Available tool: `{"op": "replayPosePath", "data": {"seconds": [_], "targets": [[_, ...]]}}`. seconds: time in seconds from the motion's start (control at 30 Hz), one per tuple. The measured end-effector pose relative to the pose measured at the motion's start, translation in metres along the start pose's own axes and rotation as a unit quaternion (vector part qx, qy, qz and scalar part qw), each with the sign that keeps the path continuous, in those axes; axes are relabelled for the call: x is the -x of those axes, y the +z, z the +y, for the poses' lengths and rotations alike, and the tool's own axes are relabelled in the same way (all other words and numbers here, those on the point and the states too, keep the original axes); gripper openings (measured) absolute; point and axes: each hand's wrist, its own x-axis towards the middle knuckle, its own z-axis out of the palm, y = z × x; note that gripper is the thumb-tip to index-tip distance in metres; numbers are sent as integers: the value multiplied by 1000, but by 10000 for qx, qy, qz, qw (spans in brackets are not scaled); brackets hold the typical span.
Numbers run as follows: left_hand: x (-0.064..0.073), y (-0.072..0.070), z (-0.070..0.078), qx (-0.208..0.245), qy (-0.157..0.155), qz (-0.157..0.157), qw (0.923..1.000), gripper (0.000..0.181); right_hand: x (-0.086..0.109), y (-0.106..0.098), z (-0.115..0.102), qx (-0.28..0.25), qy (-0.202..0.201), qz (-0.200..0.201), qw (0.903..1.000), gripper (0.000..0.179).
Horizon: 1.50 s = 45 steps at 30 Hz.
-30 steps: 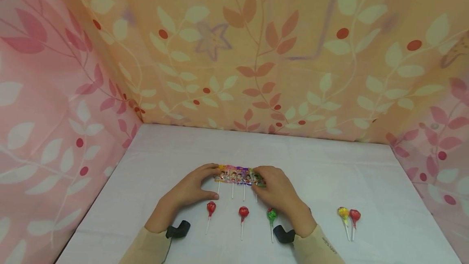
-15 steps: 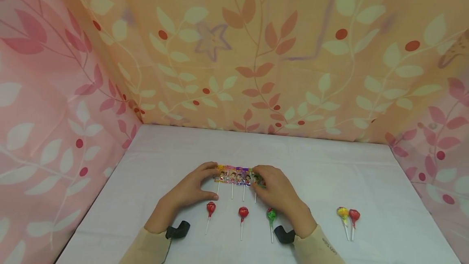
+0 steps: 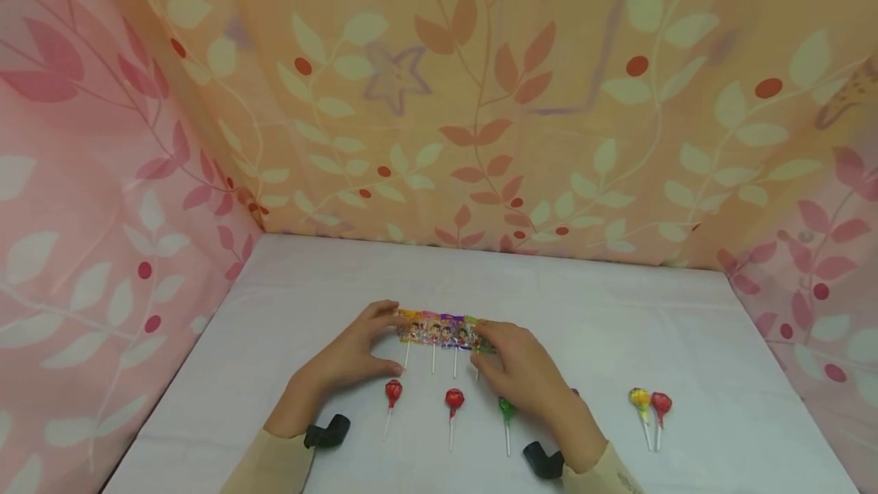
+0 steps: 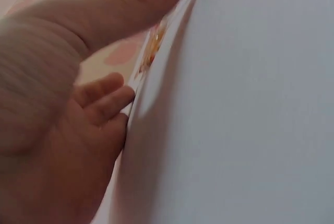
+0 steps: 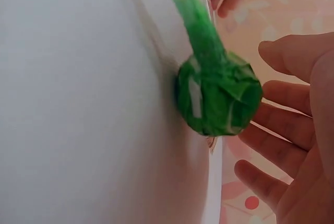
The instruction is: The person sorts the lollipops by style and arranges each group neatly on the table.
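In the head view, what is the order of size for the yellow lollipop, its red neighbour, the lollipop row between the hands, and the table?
1. Table
2. Lollipop row
3. Yellow lollipop and red neighbour: they look alike, so unranked

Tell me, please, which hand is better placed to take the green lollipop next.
Probably the right hand, close by the green lollipop; the left hand is nearer a red lollipop.

Hands (image 3: pixel 350 349) — one at each end of a lollipop row (image 3: pixel 442 332).
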Motion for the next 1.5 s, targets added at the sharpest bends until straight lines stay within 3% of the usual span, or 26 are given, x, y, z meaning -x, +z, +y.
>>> {"op": "replayPosePath", "data": {"seconds": [0.13,0.3,0.5,0.63,0.83,1.07,1.27,1.5], "targets": [[7,-7,3,187,-107,-8,9998,69,8,2,-11,-128,235,64,9996,45],[19,-9,10,102,217,-139,9996,60,20,5,-28,-328,520,74,9981,49],[37,-5,17,4,534,-76,9985,53,33,9,-44,-337,339,61,9988,51],[49,0,21,81,425,-233,9988,57,41,11,-51,-425,65,48,9991,55],[66,10,28,-211,170,-393,9989,73,52,16,-55,-469,-128,-343,9982,65],[80,20,33,-670,194,-272,9972,91,59,19,-60,-592,-177,-781,9950,71],[84,23,29,-821,414,-193,9956,90,61,20,-61,-538,77,-1272,9904,85],[87,17,21,-552,515,-503,9959,86,62,25,-59,-425,55,-1429,9888,84]]}}
